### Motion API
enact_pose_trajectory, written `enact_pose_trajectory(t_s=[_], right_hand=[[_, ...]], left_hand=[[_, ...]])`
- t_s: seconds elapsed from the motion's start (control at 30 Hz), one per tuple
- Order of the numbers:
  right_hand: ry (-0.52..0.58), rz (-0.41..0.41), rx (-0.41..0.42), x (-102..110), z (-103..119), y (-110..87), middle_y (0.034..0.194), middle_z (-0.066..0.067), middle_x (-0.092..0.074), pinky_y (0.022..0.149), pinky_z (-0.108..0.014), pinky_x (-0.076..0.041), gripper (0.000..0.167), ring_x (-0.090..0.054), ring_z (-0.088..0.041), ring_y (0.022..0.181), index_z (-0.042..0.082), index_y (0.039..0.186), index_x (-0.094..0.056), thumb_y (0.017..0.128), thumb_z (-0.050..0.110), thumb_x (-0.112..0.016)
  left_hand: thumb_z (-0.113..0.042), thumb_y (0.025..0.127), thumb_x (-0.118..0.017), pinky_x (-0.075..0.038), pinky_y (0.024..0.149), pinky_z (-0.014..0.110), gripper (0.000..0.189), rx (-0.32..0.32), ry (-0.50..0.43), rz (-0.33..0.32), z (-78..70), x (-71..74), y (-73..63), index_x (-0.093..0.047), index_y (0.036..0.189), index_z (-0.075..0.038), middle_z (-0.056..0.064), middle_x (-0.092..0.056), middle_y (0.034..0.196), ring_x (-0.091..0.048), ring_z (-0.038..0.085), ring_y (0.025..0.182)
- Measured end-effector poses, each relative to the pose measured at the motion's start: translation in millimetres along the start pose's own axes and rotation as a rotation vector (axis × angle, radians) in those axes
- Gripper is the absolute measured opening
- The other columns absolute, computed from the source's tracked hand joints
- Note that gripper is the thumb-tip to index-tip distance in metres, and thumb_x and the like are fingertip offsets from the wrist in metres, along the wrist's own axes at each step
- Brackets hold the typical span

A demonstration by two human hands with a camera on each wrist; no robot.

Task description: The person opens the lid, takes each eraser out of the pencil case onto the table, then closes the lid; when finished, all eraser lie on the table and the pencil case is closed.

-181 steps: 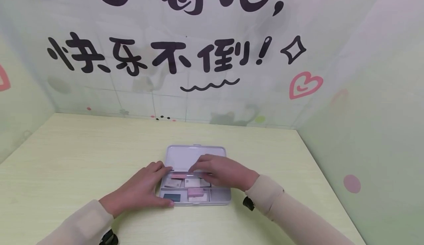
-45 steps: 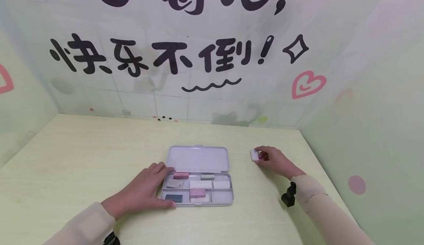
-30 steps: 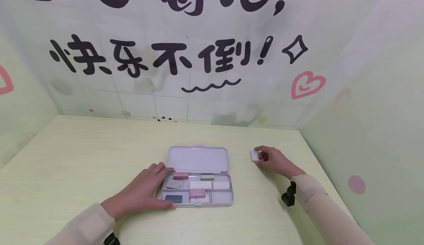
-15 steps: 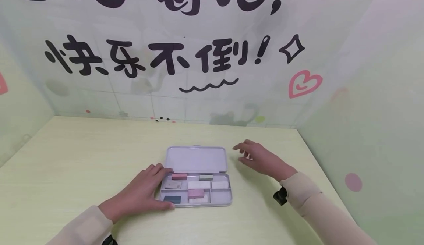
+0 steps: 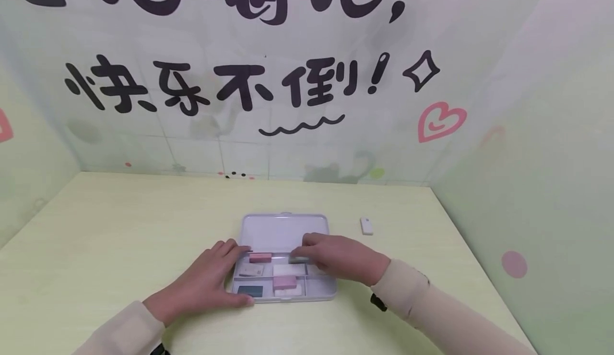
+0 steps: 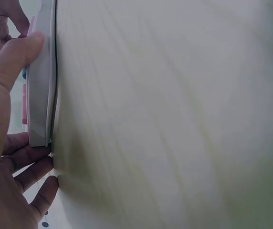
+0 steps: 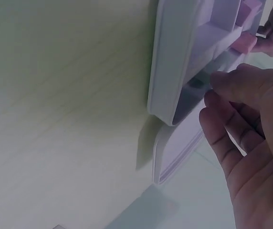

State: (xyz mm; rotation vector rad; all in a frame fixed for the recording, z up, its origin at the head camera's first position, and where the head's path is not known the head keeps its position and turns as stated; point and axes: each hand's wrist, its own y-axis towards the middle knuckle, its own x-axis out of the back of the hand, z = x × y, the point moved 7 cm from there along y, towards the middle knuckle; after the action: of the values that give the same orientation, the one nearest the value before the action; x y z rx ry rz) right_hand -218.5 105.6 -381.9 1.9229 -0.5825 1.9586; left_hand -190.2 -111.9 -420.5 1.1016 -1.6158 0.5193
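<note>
An open pale-lilac case [image 5: 320, 295] holds several small eraser-like blocks in its compartments. My left hand [image 5: 203, 283] grips the case's left end, thumb at the front edge and fingers round the back corner; the left wrist view shows the thumb [image 6: 31, 45] on its side wall. Bent over the back right compartment, my right hand [image 5: 342, 259] has its fingertips right at a grey-green block [image 5: 298, 260]. Whether it pinches this block I cannot tell. A pink block [image 5: 285, 282] lies on a white one in front; a red-pink block [image 5: 260, 258] sits at the back.
A small white block [image 5: 366, 226] lies on the table right of the case. The case's lid [image 5: 283, 232] lies folded back towards the wall. A dark teal block [image 5: 250, 291] and a printed white one [image 5: 251, 269] occupy the left compartments. Walls [image 5: 503, 200] enclose the table.
My right hand carried a white block out to the right and let it go on the table, then came back left over the case. The left hand has stayed at the case's end.
</note>
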Motion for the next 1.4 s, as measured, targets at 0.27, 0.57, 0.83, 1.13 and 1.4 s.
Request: enact_pose_trajectory(t_s=[0.27,0.57,0.83,1.13,1.4], right_hand=[[-0.038,0.075,-0.027,-8,4,5.7,0.103,0.005,-0.058,0.064,-0.013,-0.039,0.043,-0.046,-0.005,0.077,0.031,0.139,-0.066,0.103,0.007,-0.062],[-0.153,0.075,-0.001,-9,6,7.7,0.101,0.005,-0.057,0.060,-0.016,-0.034,0.045,-0.042,-0.007,0.076,0.035,0.137,-0.065,0.101,0.008,-0.065],[-0.227,0.082,0.007,-9,7,9.4,0.102,0.006,-0.059,0.065,-0.016,-0.043,0.041,-0.050,-0.006,0.083,0.034,0.134,-0.064,0.102,0.008,-0.065],[-0.197,0.029,0.018,-4,6,6.1,0.104,0.004,-0.059,0.067,-0.015,-0.047,0.038,-0.052,-0.006,0.083,0.027,0.135,-0.064,0.102,0.008,-0.064],[0.289,-0.031,-0.091,5,-10,6.2,0.098,0.003,-0.062,0.079,-0.015,-0.050,0.038,-0.053,-0.005,0.084,0.008,0.138,-0.062,0.100,0.009,-0.068]], left_hand=[[-0.076,0.071,-0.079,-0.045,0.082,0.032,0.094,-0.004,0.010,-0.004,-0.7,-0.1,0.2,-0.061,0.136,-0.010,-0.006,-0.056,0.113,-0.047,0.011,0.100],[-0.075,0.072,-0.080,-0.043,0.082,0.031,0.093,-0.001,-0.003,0.004,-1.2,-2.2,2.9,-0.060,0.137,-0.012,-0.007,-0.055,0.112,-0.046,0.010,0.101],[-0.077,0.071,-0.079,-0.045,0.082,0.032,0.096,0.006,0.000,0.003,-1.0,-2.0,3.0,-0.060,0.138,-0.010,-0.006,-0.056,0.114,-0.047,0.012,0.102],[-0.077,0.071,-0.079,-0.044,0.081,0.031,0.096,0.001,0.001,-0.006,-2.1,-0.2,0.3,-0.060,0.137,-0.009,-0.006,-0.055,0.112,-0.047,0.011,0.100],[-0.077,0.071,-0.079,-0.045,0.082,0.032,0.095,-0.002,0.007,-0.013,-1.5,0.0,-0.5,-0.060,0.137,-0.010,-0.007,-0.055,0.112,-0.047,0.011,0.101]])
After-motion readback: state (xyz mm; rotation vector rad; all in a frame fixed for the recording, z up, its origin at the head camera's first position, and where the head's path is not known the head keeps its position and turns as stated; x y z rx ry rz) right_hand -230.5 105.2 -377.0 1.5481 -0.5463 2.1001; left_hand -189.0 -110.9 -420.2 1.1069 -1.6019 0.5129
